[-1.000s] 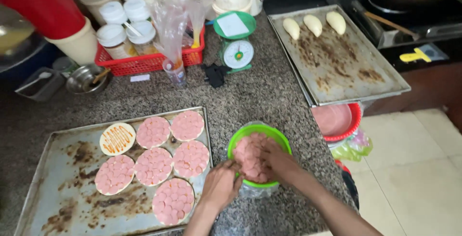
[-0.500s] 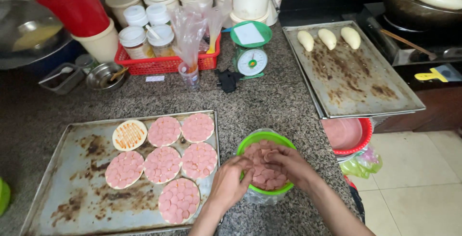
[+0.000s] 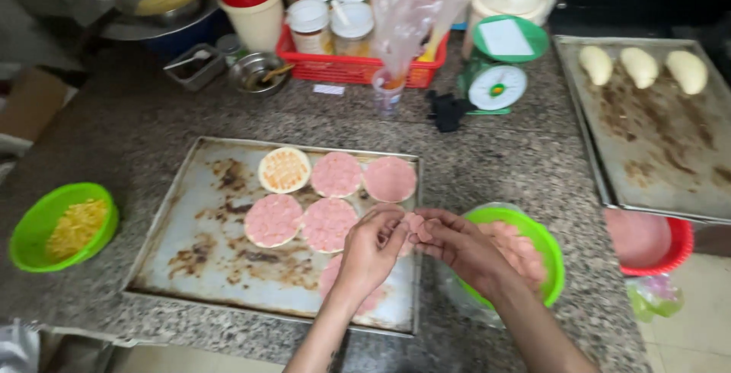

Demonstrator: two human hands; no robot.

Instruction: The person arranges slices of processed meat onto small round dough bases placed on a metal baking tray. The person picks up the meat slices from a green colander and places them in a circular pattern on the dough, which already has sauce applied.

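Left hand (image 3: 371, 250) & right hand (image 3: 459, 247) both pinch pink meat slices (image 3: 415, 226) over baking tray (image 3: 198, 266). Left covers nearest topped round; right arm hides pt of green bowl (image 3: 550, 247).

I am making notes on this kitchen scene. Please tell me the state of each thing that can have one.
Left hand: pinching pink slices.
Right hand: holding the same slices.
Pink sausage slices: between both hands.
Near baking tray: partly filled with topped rounds.
Green bowl: holds pink slices.
Far tray: three dough pieces.
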